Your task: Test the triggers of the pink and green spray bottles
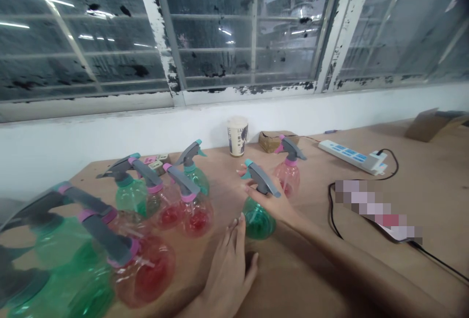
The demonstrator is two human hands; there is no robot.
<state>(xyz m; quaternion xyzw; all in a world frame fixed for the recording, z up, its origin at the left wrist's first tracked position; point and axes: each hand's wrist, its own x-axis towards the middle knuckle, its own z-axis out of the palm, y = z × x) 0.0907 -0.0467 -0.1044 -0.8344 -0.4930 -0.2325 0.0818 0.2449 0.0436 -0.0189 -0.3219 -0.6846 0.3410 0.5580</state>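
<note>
While the right hand [279, 206] is clasping its neck, the green spray bottle [259, 221] is standing on the table [421, 171].
Beside it, the left hand [229, 262] is spreading its thumb; other spray bottles [198, 218] are clustering farther left.

We are seeing a paper cup [237, 138] standing near the white wall [205, 123]; just right of the cup a cardboard box [271, 143] is sitting, farther right of it a power strip [350, 155] is lying, and above the cup dark windows [216, 39] are showing
</note>
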